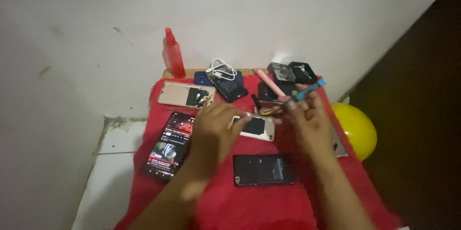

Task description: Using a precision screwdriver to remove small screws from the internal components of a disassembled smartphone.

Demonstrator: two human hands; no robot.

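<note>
My left hand [214, 129] rests on the red cloth [249, 201], its fingers holding the left end of a silver opened phone [257, 127] that lies flat. My right hand [309, 114] is just right of that phone, fingers closed on a slim screwdriver with a blue handle [307, 90], its dark tip pointing toward the phone. A black phone [263, 170] lies face up nearer to me, between my forearms.
A lit phone playing a video [170, 144] lies at the left. A gold phone back [186, 94], a dark phone with a white cable [225, 83], a red spray bottle [173, 54], small black cases [292, 73] and a yellow ball [357, 129] sit around. White wall behind.
</note>
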